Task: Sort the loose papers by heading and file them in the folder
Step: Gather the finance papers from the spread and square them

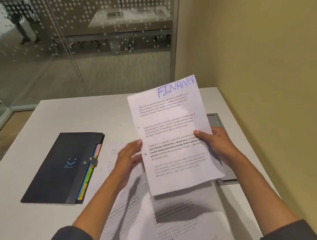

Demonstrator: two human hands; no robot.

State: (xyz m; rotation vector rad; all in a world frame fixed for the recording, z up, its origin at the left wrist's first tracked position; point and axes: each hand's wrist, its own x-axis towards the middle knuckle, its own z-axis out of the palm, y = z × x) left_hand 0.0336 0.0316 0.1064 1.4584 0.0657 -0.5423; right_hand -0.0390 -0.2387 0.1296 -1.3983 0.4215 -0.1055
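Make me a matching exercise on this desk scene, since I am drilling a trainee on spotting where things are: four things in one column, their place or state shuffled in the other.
Things
1. FINANCE sheet
2. black folder
3. loose papers
4. grey panel

Place or state
A. lying closed on the table, left of the hands
B. set in the tabletop, partly hidden behind the held sheet
C. held up off the table, right hand pinching its edge
D. spread flat on the table under the arms

Pairs: 1-C, 2-A, 3-D, 4-B
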